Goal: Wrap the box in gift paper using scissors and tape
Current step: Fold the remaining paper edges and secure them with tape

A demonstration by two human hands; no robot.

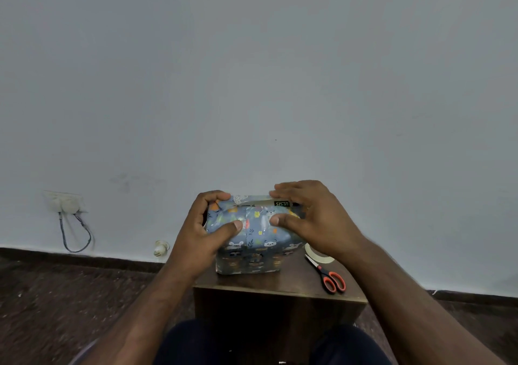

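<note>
Box (252, 241) sits in the lower middle of the frame, on a small brown tabletop (280, 286). Blue gift paper (266, 221) with little animals and flowers covers it and looks shiny and a bit crinkly. Along the top far edge a plain strip with a dark label shows where the paper does not meet.

Going from big to small: a pale grey wall (252, 70) fills most of the frame. A dark speckled floor (70, 294) runs along the bottom, with a dark strip where it meets the wall.

Both arms reach in from the bottom. The left hand (204, 230) holds the left end of the box, fingers (215, 196) curled over the top and thumb pressed on the front. The right hand (311, 219) holds the right end the same way, fingers on top, thumb on the front. The hands hide both ends of the box.

Scissors (328, 275) with orange and black handles lie closed on the tabletop, right of the box. A pale roll of tape (319, 255) lies just beside them, partly hidden by the right wrist.

At the left, a white socket plate (64, 202) on the wall has a looped grey cable (75, 235). A small white bulb (160, 248) sits low on the wall.
</note>
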